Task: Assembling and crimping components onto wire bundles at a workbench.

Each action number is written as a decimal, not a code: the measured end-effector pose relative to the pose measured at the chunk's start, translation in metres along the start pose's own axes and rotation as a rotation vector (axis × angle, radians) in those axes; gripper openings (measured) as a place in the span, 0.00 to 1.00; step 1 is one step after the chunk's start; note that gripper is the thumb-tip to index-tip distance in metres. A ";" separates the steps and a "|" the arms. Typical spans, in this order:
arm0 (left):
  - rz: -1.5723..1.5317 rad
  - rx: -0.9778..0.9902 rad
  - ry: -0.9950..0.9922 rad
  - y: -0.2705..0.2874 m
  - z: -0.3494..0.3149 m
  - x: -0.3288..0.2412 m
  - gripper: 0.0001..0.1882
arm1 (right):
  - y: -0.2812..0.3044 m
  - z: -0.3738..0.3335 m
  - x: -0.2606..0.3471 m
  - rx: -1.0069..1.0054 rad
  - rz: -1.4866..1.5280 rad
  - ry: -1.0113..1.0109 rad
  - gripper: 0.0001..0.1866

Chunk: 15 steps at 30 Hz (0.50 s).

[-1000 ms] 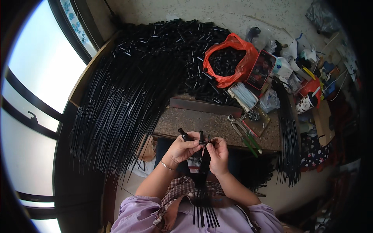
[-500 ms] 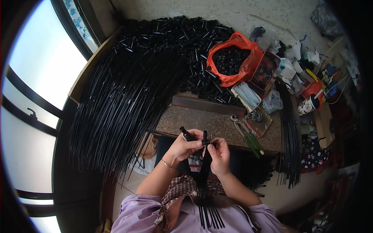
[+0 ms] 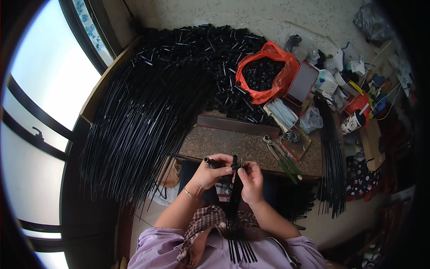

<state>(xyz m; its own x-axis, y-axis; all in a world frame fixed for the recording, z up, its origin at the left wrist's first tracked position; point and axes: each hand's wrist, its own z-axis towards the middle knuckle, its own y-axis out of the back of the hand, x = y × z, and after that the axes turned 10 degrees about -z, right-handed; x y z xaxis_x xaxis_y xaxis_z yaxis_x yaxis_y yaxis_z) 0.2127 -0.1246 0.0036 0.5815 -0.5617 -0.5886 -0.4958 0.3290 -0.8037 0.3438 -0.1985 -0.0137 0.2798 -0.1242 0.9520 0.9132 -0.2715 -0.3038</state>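
My left hand [image 3: 213, 172], with a bangle on its wrist, is closed on a short black tube [image 3: 210, 162] that sticks out by the index finger. A second black tubular piece [image 3: 234, 159] stands up at its fingertips. Close against it, my right hand [image 3: 252, 180] pinches a bundle of long thin black rods [image 3: 234, 197], whose lower ends hang over my lap. The fingertips of both hands meet around the upper end of the bundle. What exactly joins there is too small and dark to make out.
A large heap of black rods [image 3: 134, 130] and short black tubes [image 3: 192, 42] covers the table's left and back. A red plastic bag [image 3: 286, 67] holds small black parts. Green-handled pincers [image 3: 283, 161], a phone [image 3: 302, 84], cotton swabs [image 3: 281, 112] and another rod bundle [image 3: 332, 170] lie on the right.
The view has shifted slightly. My left hand has turned a little, tilting the short tube so its end faces up more. The phone screen has gone from a picture to plain grey.
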 end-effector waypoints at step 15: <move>0.649 0.030 -0.302 -0.019 0.002 -0.008 0.10 | 0.004 0.005 -0.006 0.093 0.222 -0.186 0.07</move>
<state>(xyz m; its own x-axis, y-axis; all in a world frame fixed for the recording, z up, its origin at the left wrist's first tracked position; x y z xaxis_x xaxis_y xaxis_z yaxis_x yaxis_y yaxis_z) 0.2187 -0.1246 0.0235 0.3306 -0.0121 -0.9437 -0.7871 0.5482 -0.2827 0.3472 -0.1943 -0.0202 0.5171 0.0081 0.8559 0.8445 -0.1676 -0.5086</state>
